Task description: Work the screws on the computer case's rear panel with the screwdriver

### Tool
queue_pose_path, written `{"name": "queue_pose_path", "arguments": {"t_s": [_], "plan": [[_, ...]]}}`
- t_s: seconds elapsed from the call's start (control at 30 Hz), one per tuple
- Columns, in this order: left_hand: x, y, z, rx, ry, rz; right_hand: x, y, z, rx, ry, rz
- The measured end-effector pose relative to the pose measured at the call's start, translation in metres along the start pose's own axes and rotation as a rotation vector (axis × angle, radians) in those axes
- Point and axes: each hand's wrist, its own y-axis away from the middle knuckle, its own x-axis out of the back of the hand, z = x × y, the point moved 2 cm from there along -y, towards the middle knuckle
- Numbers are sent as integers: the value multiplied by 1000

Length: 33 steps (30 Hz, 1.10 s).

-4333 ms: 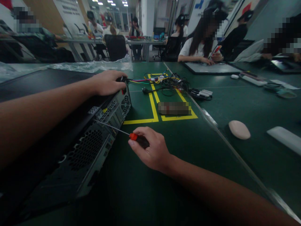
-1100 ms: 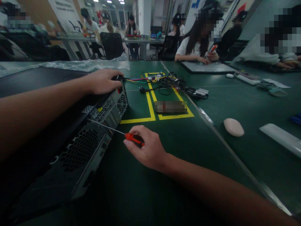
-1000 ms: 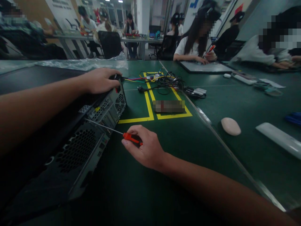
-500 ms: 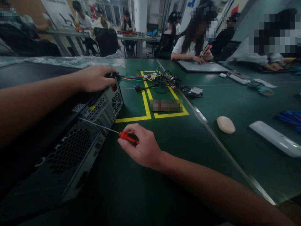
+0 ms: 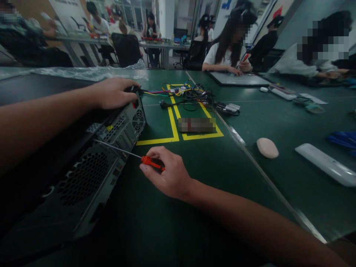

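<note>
A black desktop computer case (image 5: 83,178) lies at the left, its grey rear panel with honeycomb vents and a round fan grille turned toward me. My left hand (image 5: 118,92) holds the case's far corner, fingers over the top edge and thumb near the rear panel. In my right hand (image 5: 169,170), a screwdriver (image 5: 150,162) with a red and black handle is pinched between thumb and fingers. Its long thin shaft reaches left to the rear panel, by the edge above the honeycomb vent. What the tip touches is too small to make out.
Coloured wires and black cables (image 5: 197,92) lie beyond the case around yellow tape (image 5: 158,142). A blurred-out block (image 5: 197,125) sits inside the tape. To the right are a beige rounded object (image 5: 267,148) and a long white object (image 5: 325,163). Co-workers sit across the table.
Both hands, the screwdriver and the computer case hold nearly the same positions. The view has shifted very slightly, and people in the background have moved a little.
</note>
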Motion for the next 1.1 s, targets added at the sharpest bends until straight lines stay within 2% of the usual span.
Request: {"name": "queue_pose_path", "arguments": {"t_s": [0.83, 1.1], "plan": [[0, 0, -1, 6, 45, 0, 1, 0, -1, 40, 28, 46], [-2, -1, -3, -8, 34, 10, 0, 0, -1, -21, -16, 13]]}}
